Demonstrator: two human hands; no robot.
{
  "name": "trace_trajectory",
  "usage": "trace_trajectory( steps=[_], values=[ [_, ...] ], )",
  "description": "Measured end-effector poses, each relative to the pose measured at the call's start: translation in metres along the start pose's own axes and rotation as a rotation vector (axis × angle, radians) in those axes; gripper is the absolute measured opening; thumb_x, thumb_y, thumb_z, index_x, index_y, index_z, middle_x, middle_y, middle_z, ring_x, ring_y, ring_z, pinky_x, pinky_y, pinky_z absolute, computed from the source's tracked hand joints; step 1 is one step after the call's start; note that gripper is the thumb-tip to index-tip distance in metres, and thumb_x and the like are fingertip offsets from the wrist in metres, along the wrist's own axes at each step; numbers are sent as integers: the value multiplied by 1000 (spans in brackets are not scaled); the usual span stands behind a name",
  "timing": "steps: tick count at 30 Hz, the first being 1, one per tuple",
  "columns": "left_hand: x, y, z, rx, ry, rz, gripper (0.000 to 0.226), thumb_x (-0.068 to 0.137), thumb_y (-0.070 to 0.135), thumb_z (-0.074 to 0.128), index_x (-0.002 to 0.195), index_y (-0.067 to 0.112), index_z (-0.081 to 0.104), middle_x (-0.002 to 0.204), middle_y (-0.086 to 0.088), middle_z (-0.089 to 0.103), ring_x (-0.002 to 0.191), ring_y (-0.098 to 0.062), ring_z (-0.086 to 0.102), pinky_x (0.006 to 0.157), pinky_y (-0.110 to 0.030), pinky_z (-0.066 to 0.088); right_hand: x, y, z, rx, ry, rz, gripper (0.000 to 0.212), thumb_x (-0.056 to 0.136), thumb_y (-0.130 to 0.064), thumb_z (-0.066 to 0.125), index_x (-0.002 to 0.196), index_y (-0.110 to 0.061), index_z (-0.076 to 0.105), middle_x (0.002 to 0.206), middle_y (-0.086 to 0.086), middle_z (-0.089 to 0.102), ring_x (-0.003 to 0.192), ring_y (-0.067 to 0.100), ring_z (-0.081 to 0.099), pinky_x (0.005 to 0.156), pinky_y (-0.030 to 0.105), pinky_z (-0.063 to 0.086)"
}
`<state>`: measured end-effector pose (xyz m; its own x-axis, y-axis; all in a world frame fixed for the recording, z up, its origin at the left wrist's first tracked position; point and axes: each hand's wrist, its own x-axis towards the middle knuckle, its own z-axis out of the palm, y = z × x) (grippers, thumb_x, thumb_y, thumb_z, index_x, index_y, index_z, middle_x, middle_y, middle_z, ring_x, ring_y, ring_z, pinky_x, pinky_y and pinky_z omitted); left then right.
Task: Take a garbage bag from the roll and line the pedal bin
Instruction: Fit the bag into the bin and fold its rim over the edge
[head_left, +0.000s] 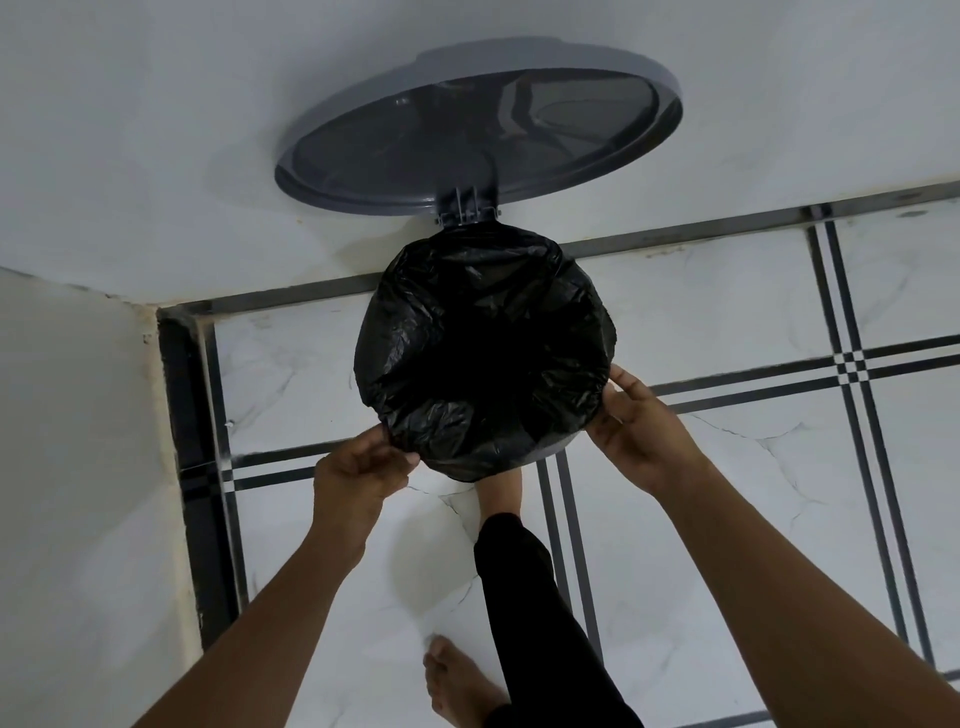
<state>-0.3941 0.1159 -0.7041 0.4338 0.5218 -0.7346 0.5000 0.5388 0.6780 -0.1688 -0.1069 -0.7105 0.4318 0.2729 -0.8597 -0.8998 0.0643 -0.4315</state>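
A black garbage bag (483, 353) is spread over the mouth of the grey pedal bin, folded down over its rim all round. Only a sliver of the bin's grey wall (558, 448) shows under the bag at the near right. The bin's round grey lid (478, 130) stands raised against the wall behind. My left hand (363, 467) pinches the bag's edge at the near left of the rim. My right hand (641, 431) grips the bag's edge at the right side. The roll is not in view.
The bin stands against a white wall, close to a corner on the left. One bare foot (498, 499) reaches under the bin's front; the other foot (457, 686) stands on the white tiled floor (753, 519) with dark stripes.
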Motion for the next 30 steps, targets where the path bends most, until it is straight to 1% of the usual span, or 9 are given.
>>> trace_trajectory(
  steps=[5, 8, 13, 16, 18, 20, 22, 26, 30],
  values=[
    [-1, -7, 7, 34, 120, -48, 9, 87, -1, 76, 89, 8, 74, 85, -15, 73, 78, -20, 72, 73, -34, 58, 0, -4, 8, -91, 53, -33, 29, 103, 8, 45, 113, -8, 68, 100, 12, 77, 86, 23, 74, 91, 38, 61],
    [3, -7, 14, 8, 115, -73, 5, 93, 3, 70, 95, 2, 66, 89, -21, 74, 84, -31, 77, 73, -34, 62, 1, -5, 13, -156, 96, -28, 25, 100, 7, 51, 107, -9, 70, 100, 11, 75, 93, 27, 69, 99, 44, 56],
    [1, -1, 22, -85, -58, -192, 26, 102, 4, 56, 125, 16, 56, 109, -15, 79, 92, -39, 78, 76, -37, 63, -7, -5, 12, -177, 124, -8, 23, 97, -5, 58, 109, -18, 73, 98, 1, 75, 97, 21, 68, 89, 38, 59],
    [0, -7, 15, -253, -162, -249, 40, 95, -11, 58, 123, 18, 61, 123, -17, 73, 104, -39, 75, 88, -43, 61, -19, -4, 3, -146, -9, 10, 30, 98, -12, 58, 122, -21, 75, 107, -2, 72, 105, 22, 65, 101, 42, 56],
    [-4, -12, 13, -265, -227, -226, 54, 84, -16, 70, 127, 16, 61, 131, -14, 69, 114, -35, 72, 93, -46, 60, -22, 0, -2, -170, -93, 3, 38, 100, -7, 58, 127, -29, 72, 113, -4, 71, 109, 21, 66, 104, 44, 53],
    [-9, -17, 18, -145, -201, -141, 67, 73, -12, 84, 129, 16, 61, 127, -8, 72, 117, -23, 71, 91, -47, 60, -18, 7, -9, -156, -121, 0, 51, 98, 3, 57, 135, -31, 67, 121, 1, 67, 113, 22, 67, 103, 43, 54],
    [-12, -22, 26, -44, -85, -76, 69, 66, -9, 91, 125, 11, 61, 113, -9, 75, 108, -22, 73, 83, -44, 62, -14, 15, -14, -107, -121, 2, 59, 97, 8, 56, 142, -30, 61, 124, 9, 59, 119, 25, 63, 104, 43, 54],
    [-10, -24, 37, 55, 38, -28, 48, 75, -9, 85, 116, 8, 65, 86, -3, 77, 87, -29, 77, 75, -41, 64, -7, 25, -17, 0, -96, -7, 61, 98, 14, 49, 149, -20, 55, 108, 13, 60, 119, 26, 59, 107, 43, 51],
    [-13, -30, 41, 225, 38, -7, 19, 84, -4, 79, 95, 8, 68, 75, 3, 75, 74, -20, 76, 78, -42, 65, -7, 26, -11, 5, -34, -41, 52, 95, 16, 53, 129, -18, 71, 104, 11, 60, 113, 26, 63, 106, 43, 52]
  ],
)
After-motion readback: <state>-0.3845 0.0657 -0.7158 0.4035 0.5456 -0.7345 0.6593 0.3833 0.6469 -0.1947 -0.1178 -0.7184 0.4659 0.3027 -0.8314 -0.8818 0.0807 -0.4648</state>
